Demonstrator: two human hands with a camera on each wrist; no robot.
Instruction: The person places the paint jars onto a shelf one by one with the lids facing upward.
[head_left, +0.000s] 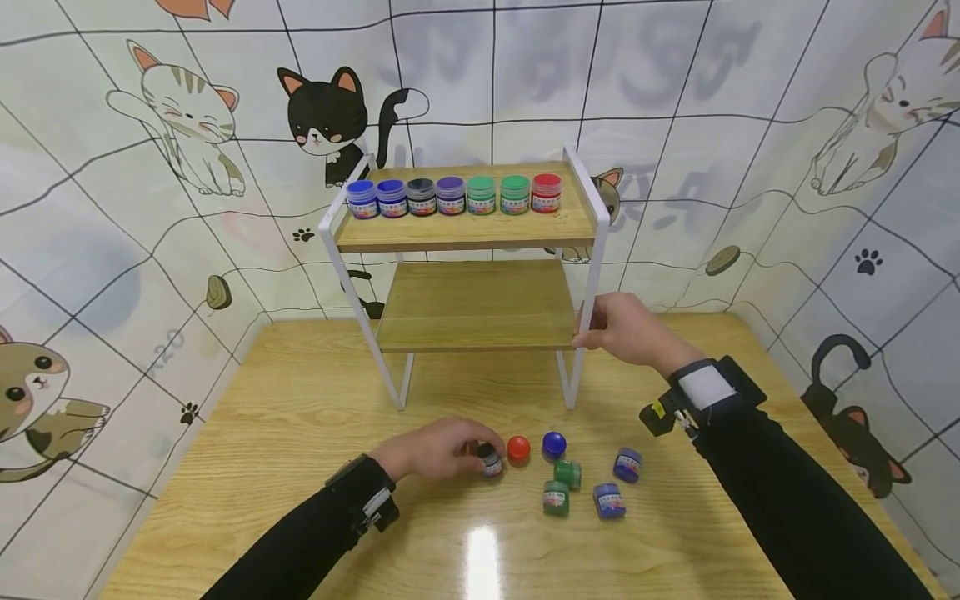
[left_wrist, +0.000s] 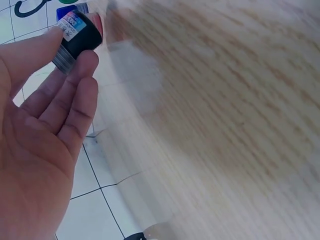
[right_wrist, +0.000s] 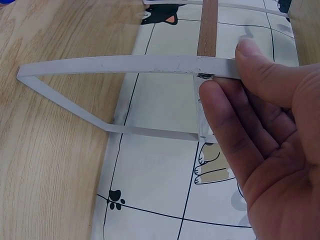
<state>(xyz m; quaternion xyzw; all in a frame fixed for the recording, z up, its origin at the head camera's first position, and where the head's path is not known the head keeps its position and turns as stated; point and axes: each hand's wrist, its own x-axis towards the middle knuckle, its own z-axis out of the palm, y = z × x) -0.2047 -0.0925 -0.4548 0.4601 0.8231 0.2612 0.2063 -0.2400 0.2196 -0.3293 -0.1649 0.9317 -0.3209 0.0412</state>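
My left hand (head_left: 446, 450) pinches a small black paint jar (head_left: 491, 460) between thumb and fingers, low over the table in front of the rack. In the left wrist view that paint jar (left_wrist: 82, 37) is tilted, its printed label facing the camera. With thumb and fingers, my right hand (head_left: 630, 329) grips the white metal side frame (right_wrist: 125, 65) of a two-tier rack, near its lower wooden shelf (head_left: 480, 304). Along the upper shelf (head_left: 450, 237) stands a row of several paint jars, from blue jars (head_left: 362, 200) at left to a red jar (head_left: 546, 193) at right.
Right of the left hand, a red-lidded jar (head_left: 518, 450) and a blue-lidded jar (head_left: 554, 445) are on the table. Nearer me are two green jars (head_left: 556, 497) and two bluish-purple jars (head_left: 609, 501). Cat-print cloth (head_left: 465, 75) surrounds the table's back and sides.
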